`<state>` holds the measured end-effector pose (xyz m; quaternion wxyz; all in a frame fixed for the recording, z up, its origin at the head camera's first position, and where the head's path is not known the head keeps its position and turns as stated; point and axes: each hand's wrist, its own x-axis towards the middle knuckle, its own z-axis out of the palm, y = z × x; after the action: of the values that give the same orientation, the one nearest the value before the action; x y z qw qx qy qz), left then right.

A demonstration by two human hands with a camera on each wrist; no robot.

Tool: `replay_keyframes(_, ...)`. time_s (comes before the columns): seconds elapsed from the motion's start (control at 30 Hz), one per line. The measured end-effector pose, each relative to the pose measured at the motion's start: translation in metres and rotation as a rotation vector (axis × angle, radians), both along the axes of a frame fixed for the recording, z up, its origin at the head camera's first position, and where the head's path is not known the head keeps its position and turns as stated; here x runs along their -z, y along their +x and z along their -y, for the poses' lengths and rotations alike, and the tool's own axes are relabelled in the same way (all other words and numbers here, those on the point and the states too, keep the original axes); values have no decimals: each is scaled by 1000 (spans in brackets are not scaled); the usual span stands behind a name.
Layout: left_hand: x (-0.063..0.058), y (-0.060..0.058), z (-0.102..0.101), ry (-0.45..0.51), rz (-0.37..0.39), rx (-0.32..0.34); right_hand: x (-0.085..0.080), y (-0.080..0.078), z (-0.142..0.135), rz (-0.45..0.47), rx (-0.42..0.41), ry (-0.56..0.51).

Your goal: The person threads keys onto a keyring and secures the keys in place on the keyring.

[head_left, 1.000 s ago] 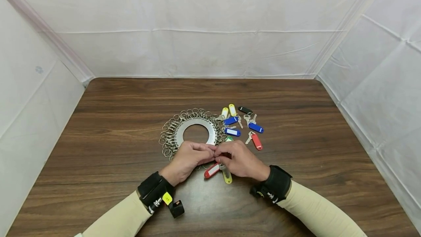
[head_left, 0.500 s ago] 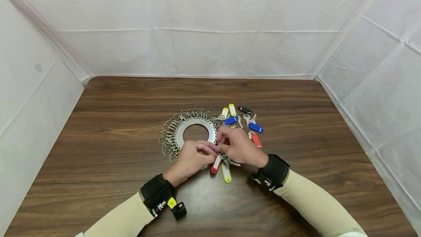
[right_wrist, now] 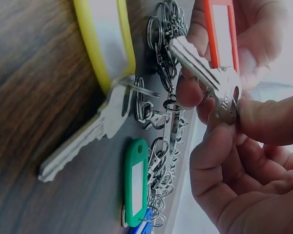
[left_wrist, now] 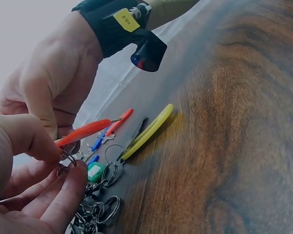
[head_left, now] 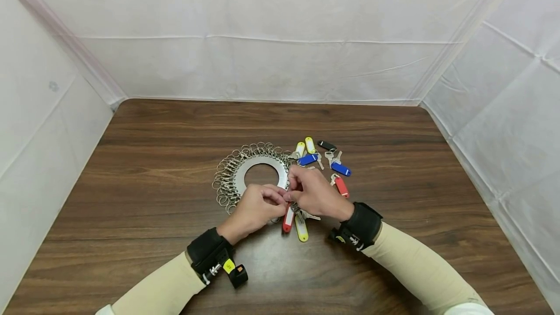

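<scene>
My left hand [head_left: 253, 210] pinches a split ring [left_wrist: 69, 160] between thumb and fingers at the near right edge of a grey metal ring plate [head_left: 239, 178]. Opposite it, my right hand [head_left: 317, 196] pinches the head of a silver key [right_wrist: 219, 83]. A red key tag [right_wrist: 223, 36] is beside that key, between both hands. Around the plate hang many small clips with split rings [head_left: 224, 165]. Just below the hands lies a yellow key tag [head_left: 302, 230] with its own key [right_wrist: 83, 134]. A green key tag [right_wrist: 136, 180] rests by the clips, hidden by my right hand in the head view.
Right of the plate lie more keys with tags: yellow ones [head_left: 310, 145], a black one [head_left: 326, 145], blue ones [head_left: 341, 168] and a red one [head_left: 341, 186]. The brown wooden table [head_left: 153, 174] is bounded by white sheeting [head_left: 271, 69] behind and at the sides.
Over the second, my right hand shifted slightly up and away, and the red tag swung from slanting left to nearly upright. In the last half second both hands have stayed almost still.
</scene>
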<state>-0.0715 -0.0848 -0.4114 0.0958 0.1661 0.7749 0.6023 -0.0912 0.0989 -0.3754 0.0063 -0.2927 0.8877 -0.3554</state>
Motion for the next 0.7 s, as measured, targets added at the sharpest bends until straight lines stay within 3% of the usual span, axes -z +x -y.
replay_keyframes(0.07, -4, 1, 0, 7, 3, 9, 0, 0, 0, -3, -10, -8)
replay_keyframes(0.3, -38, 13, 1, 18, 0, 26, 1, -4, -2, 24, -17, -25)
replay_keyframes(0.7, -40, 14, 1, -9, -41, 21, -3, -3, 1, 55, 15, 23)
